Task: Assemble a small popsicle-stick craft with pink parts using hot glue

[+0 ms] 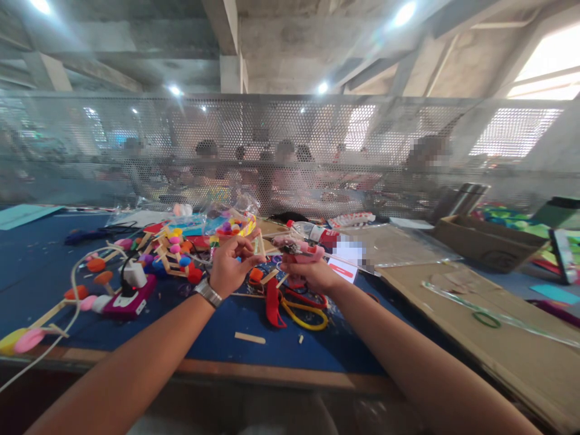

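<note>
My left hand (232, 263), with a watch at the wrist, is closed in a pinch on small wooden craft sticks (260, 244) held up above the table. Wrapped round a pink glue gun (306, 254) is my right hand (312, 275). The gun's front end points left toward the sticks; whether it touches them I cannot tell. Below the hands lie a red strip (273, 305), a yellow loop (304, 318) and a loose craft stick (250, 338) on the blue tabletop (217, 338).
A purple power strip (130, 299) with a white plug and cable stands at left, among colourful pom-poms and stick pieces (170, 261). A bottle (312, 232) lies behind the gun. Cardboard (480, 320) and a box (489, 241) are at right. People sit beyond a perforated screen (281, 130).
</note>
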A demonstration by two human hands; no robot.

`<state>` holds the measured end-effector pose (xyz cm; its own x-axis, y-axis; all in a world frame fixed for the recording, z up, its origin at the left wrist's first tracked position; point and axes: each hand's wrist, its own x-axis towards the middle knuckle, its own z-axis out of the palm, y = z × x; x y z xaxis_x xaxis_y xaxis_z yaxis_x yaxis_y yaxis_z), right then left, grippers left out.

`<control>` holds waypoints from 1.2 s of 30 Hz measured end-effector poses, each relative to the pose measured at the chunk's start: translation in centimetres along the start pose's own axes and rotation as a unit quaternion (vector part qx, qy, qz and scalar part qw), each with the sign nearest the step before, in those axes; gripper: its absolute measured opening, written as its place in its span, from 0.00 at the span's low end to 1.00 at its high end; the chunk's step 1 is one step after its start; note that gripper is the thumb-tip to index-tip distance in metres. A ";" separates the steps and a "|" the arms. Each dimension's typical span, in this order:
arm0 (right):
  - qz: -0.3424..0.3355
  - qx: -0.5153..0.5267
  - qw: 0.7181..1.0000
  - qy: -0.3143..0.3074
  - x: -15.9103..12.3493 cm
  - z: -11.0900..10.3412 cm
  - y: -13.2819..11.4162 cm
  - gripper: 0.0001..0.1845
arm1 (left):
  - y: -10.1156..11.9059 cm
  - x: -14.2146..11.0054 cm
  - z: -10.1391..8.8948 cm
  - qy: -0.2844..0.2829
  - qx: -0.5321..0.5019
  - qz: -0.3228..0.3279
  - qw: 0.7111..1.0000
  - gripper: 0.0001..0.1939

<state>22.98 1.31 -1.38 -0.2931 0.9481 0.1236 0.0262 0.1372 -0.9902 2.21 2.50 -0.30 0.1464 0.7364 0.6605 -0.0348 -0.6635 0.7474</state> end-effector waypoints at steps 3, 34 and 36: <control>0.004 0.007 1.000 0.002 0.0 0.0 -0.1 0.21 | 0.0 -0.1 0.0 -0.004 0.001 -0.004 1.000 0.22; -0.011 -0.003 1.000 0.010 0.1 0.1 -0.3 0.20 | 0.3 0.0 0.0 -0.016 0.024 0.009 1.000 0.20; -0.009 -0.009 1.000 0.005 0.1 0.1 -0.2 0.20 | 0.3 0.0 0.0 -0.015 0.024 0.009 1.000 0.20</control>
<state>22.90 1.32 -1.16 -0.2844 0.9480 0.1430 0.0374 0.1600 -0.9864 2.16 2.31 -0.13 0.1763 0.7202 0.6710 0.0092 -0.6828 0.7305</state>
